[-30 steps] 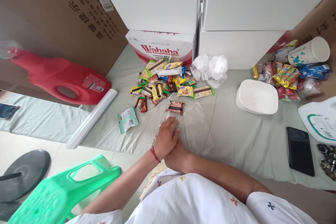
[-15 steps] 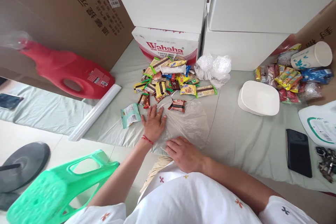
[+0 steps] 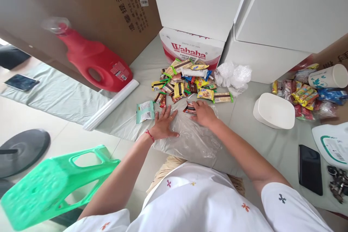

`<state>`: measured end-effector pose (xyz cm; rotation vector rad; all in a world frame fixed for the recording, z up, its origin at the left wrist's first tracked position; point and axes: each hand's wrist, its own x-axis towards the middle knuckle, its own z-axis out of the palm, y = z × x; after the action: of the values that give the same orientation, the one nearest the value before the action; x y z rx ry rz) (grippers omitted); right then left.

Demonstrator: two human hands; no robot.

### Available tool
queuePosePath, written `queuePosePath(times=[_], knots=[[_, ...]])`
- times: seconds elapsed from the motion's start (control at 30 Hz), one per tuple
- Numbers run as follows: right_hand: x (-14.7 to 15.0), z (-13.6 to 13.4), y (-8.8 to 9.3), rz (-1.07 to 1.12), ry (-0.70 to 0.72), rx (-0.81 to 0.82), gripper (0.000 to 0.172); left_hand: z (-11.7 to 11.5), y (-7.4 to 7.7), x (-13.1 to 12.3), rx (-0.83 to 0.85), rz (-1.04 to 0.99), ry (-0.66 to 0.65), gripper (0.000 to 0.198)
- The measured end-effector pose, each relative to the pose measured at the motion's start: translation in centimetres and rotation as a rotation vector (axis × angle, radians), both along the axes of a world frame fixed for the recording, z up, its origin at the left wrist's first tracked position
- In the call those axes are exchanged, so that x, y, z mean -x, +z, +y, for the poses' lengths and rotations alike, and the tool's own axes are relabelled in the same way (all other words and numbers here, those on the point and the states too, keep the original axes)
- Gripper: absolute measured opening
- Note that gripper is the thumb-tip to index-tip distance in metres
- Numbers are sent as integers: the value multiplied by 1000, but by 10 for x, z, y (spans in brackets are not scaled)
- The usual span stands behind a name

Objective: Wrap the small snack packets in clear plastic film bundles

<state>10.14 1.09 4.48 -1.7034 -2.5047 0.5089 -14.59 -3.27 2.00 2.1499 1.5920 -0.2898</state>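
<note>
My left hand (image 3: pixel 164 124) lies flat with fingers spread on a clear plastic bag (image 3: pixel 187 139). A red cord circles its wrist. Beside its fingertips is a pale green snack packet (image 3: pixel 145 111). My right hand (image 3: pixel 205 115) reaches over the bag, its fingertips touching the right end of a small brown snack packet (image 3: pixel 189 107). Thumb and forefinger are apart there, and part of that packet is hidden under the fingers. Just beyond both hands is a heap of small wrapped snacks, with a yellow packet (image 3: pixel 205 94) at its near side.
A Wahaha carton (image 3: pixel 193 48) stands behind the heap, near crumpled clear plastic (image 3: pixel 233 74). To the right are a white plastic container (image 3: pixel 274 111), a phone (image 3: pixel 310 169) and keys (image 3: pixel 338 185). Leftward are a plastic roll (image 3: pixel 111 105), a red jug (image 3: pixel 95 61) and a green stool (image 3: pixel 54 185).
My right hand has moved forward from the bag's near edge to the small brown packet. My left hand stays on the bag, its thumb spread wider. The view has shifted slightly.
</note>
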Motion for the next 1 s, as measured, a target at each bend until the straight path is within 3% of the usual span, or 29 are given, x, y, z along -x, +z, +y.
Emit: queuePosePath(times=[0.17, 0.33, 0.43, 0.6, 0.67, 0.8, 0.93, 1.0], knots=[[-16, 22, -1, 58, -53, 25, 42, -1, -4, 4, -14, -54, -24, 135], [-60, 16, 17, 266, -111, -1, 49, -2, -3, 2, 10, -48, -15, 137], [-60, -13, 20, 357, 37, -2, 51, -2, -3, 2, 4, -44, -27, 139], [-33, -50, 9, 155, 259, 93, 48, -3, -3, 2, -12, -38, -30, 140], [-29, -43, 9, 155, 260, 74, 46, -3, -2, 2, -7, -41, -27, 140], [-20, -2, 11, 124, 140, -87, 41, -8, 1, -1, -20, -68, -10, 138], [-2, 29, 3, -43, 129, -20, 59, -23, 4, 1, -78, -99, 5, 134], [5, 35, -1, -44, 106, 41, 52, -32, 5, 6, -84, -86, 19, 131]])
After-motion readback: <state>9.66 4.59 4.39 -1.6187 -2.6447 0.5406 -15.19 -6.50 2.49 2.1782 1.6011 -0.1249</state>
